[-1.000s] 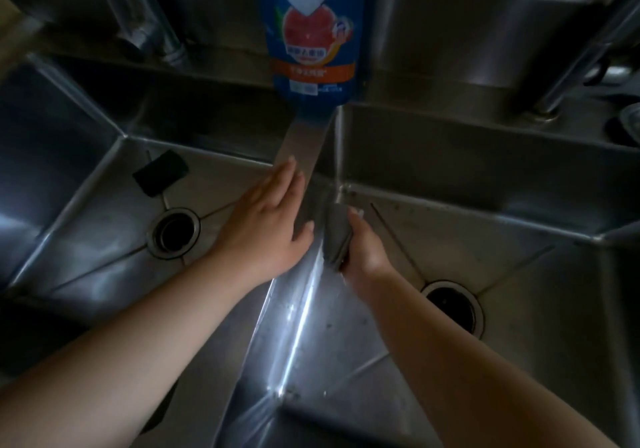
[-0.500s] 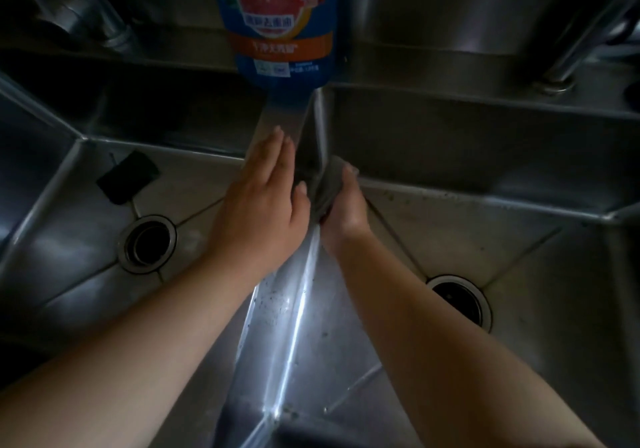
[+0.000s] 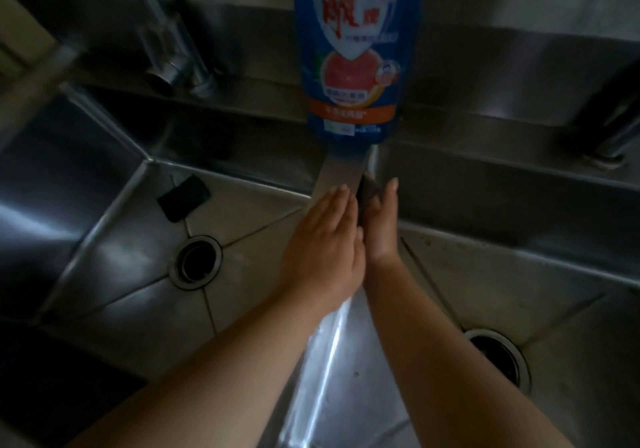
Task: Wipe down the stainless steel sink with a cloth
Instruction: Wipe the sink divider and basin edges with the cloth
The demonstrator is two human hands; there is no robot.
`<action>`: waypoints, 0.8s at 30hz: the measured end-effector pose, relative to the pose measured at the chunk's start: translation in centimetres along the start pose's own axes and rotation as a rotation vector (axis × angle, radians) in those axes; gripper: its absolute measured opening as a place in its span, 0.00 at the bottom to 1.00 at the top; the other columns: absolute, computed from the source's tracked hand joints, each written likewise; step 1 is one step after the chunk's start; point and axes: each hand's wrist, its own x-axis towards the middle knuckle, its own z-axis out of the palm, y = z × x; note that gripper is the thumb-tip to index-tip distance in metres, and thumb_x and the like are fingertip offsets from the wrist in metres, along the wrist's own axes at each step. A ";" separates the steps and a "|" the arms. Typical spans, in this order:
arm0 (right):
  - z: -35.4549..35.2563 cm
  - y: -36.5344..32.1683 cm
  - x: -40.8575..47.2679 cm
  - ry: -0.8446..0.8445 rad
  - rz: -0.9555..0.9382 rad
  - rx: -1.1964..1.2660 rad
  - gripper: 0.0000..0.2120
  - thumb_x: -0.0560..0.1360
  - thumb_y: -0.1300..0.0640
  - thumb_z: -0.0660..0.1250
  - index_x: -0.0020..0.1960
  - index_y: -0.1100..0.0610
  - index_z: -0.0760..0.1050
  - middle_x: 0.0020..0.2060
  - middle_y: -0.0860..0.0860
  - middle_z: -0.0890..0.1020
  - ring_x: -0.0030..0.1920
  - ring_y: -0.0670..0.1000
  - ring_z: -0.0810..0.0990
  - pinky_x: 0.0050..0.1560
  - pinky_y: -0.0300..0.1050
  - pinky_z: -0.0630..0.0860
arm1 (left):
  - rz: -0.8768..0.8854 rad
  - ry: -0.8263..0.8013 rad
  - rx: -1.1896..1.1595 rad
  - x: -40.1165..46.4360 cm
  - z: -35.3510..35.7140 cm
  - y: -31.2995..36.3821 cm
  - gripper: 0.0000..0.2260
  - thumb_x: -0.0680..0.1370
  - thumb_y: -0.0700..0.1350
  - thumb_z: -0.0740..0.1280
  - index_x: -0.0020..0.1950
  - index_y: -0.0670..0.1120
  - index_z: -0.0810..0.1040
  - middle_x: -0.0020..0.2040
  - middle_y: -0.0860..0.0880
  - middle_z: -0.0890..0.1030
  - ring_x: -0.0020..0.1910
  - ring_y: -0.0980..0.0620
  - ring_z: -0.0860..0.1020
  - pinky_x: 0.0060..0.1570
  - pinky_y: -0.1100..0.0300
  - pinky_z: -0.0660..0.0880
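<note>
A double stainless steel sink [image 3: 322, 371] fills the view, its two basins split by a narrow divider ridge. My left hand [image 3: 322, 243] lies flat on the divider, fingers straight and pointing to the back wall. My right hand [image 3: 381, 222] presses a small dark grey cloth [image 3: 367, 189] against the right side of the divider near the back corner. Only the cloth's top edge shows between my two hands; the rest is hidden behind them.
A blue dish soap bottle [image 3: 356, 52] stands on the back ledge above the divider. A black pad [image 3: 183, 198] lies in the left basin near its drain [image 3: 195, 262]. The right basin has a drain [image 3: 498, 357]. Faucets [image 3: 166, 45] rise at back left and back right [image 3: 609, 125].
My right hand has slid the cloth along the divider's right side toward the back wall. My left hand stayed flat on the divider; the camera shifted.
</note>
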 end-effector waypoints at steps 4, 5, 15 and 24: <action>0.8 -1.1 0.6 0.063 0.058 -0.028 0.28 0.81 0.42 0.41 0.63 0.58 0.70 0.49 0.54 0.79 0.50 0.50 0.78 0.53 0.39 0.73 | 0.006 -0.026 -0.008 0.1 0.1 -0.2 0.23 0.81 0.46 0.50 0.74 0.41 0.52 0.76 0.43 0.52 0.75 0.49 0.50 0.68 0.64 0.36; 1.0 -1.2 0.2 0.066 0.079 -0.025 0.28 0.80 0.41 0.42 0.64 0.58 0.70 0.50 0.55 0.79 0.51 0.50 0.78 0.52 0.40 0.73 | 0.004 -0.030 -0.007 0.2 0.0 -0.3 0.23 0.81 0.46 0.50 0.74 0.41 0.52 0.76 0.43 0.52 0.75 0.48 0.51 0.70 0.63 0.39; 2.6 -2.9 -0.5 0.143 0.089 -0.133 0.25 0.80 0.41 0.45 0.53 0.57 0.74 0.50 0.57 0.81 0.49 0.53 0.80 0.45 0.44 0.77 | -0.060 -0.030 -0.064 0.3 -0.4 -0.3 0.23 0.80 0.45 0.51 0.74 0.41 0.53 0.76 0.42 0.54 0.74 0.46 0.53 0.71 0.56 0.49; 1.7 -1.1 -1.5 0.183 0.220 -0.049 0.21 0.81 0.48 0.50 0.60 0.60 0.74 0.47 0.56 0.80 0.49 0.52 0.79 0.60 0.46 0.71 | -0.094 -0.027 -0.068 0.5 -0.4 -0.1 0.22 0.80 0.44 0.51 0.74 0.42 0.53 0.76 0.44 0.55 0.74 0.48 0.53 0.69 0.62 0.45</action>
